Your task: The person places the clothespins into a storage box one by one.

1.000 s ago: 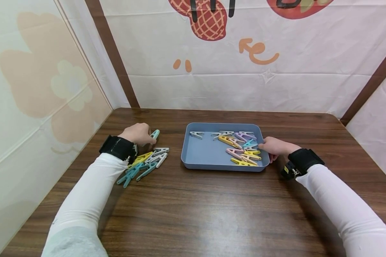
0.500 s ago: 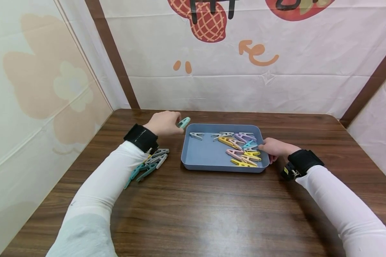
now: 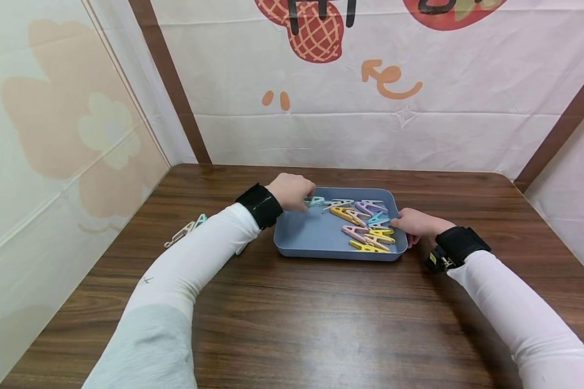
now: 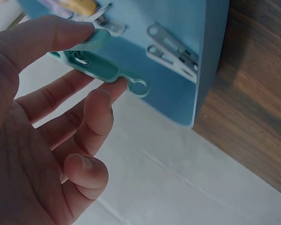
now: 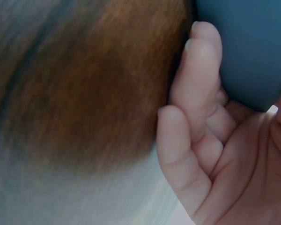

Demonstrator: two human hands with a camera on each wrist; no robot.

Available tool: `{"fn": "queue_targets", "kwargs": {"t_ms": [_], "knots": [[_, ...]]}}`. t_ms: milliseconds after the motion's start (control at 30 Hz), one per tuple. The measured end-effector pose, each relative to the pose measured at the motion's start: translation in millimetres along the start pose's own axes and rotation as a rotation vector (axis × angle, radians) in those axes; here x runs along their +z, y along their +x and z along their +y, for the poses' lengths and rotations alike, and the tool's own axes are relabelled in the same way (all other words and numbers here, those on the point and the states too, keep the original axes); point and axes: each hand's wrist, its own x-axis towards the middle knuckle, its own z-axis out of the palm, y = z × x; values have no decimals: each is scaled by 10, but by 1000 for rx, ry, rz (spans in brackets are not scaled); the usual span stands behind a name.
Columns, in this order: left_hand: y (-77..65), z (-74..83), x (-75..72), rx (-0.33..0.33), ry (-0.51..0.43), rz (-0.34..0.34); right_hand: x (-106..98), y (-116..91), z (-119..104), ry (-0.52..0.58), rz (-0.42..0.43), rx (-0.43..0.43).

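Far left, there's a greyish clothespin (image 3: 179,234) on the worktop (image 3: 321,313), with bits of others poking out from behind the white sleeve (image 3: 209,254). Next over, the left hand (image 3: 291,191) is above the left end of the blue tray (image 3: 306,237), pinching a green clothespin (image 4: 103,70) between thumb and fingers. Inside the tray there's a pale grey clothespin (image 4: 173,54) near the wall, then a bunch of yellow, lavender and pink clothespins (image 3: 354,233) over toward the right. Right hand (image 3: 420,222) grips the right end, fingers curled against the outside.
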Motion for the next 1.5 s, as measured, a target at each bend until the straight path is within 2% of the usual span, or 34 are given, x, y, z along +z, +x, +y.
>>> {"fn": "queue_targets", "kwargs": {"t_ms": [200, 433, 567, 900, 1100, 1333, 1500], "knots": [[170, 110, 84, -11, 79, -31, -5, -10, 4, 10, 2, -13], [331, 65, 201, -67, 113, -70, -15, -16, -30, 11, 7, 5], [346, 60, 204, -86, 107, -86, -22, -4, -34, 17, 14, 27], [382, 78, 223, -6, 97, -57, -22, 2, -17, 14, 16, 23], [408, 93, 232, -18, 82, -66, -16, -6, -16, 0, 19, 20], [441, 64, 265, -43, 23, -66, -5, -18, -10, -4, 19, 5], [444, 86, 245, -46, -8, -86, 2, -15, -1, 0, 16, 31]]}}
